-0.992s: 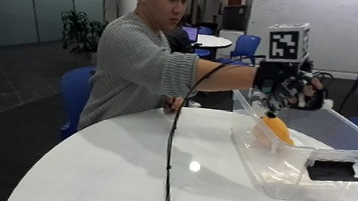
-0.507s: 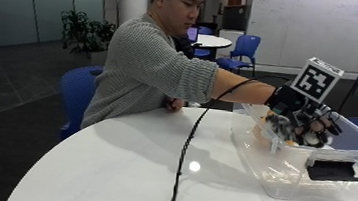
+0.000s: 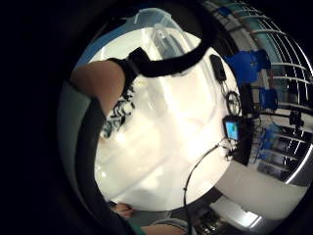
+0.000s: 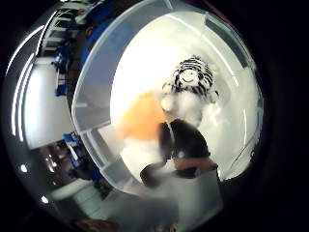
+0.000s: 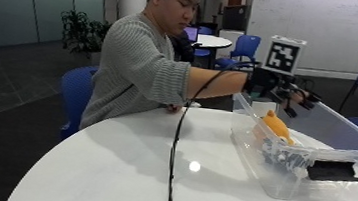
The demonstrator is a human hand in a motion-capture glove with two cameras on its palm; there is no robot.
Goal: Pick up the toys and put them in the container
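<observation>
Change since half a second ago: hand (image 5: 281, 88) has risen from inside the container (image 5: 356, 136) to above its far rim; the orange toy (image 5: 275, 125) it carried a second ago now lies in the container.

Item 1, hand: gloved, hovering over the container's back end with fingers spread and nothing held.

Item 2, toys: orange toy propped against the near long wall; black-and-white striped plush (image 4: 192, 79) beside it on the container floor, touching or nearly so; a dark toy (image 4: 186, 140) close to both. All three sit inside.

Item 3, container: clear plastic, open top, dark latch on the end wall, standing at the right of the white desk (image 5: 124, 175).

Step in hand, judged: release is complete; withdraw upward before moving sideways, so the fingers clear the rim and do not drag the container.

Room: broad bare desk surface toward the person; a black cable (image 5: 176, 145) crosses it and could snag on a retreat. No further toys show on the desk, so the task looks near done.
</observation>
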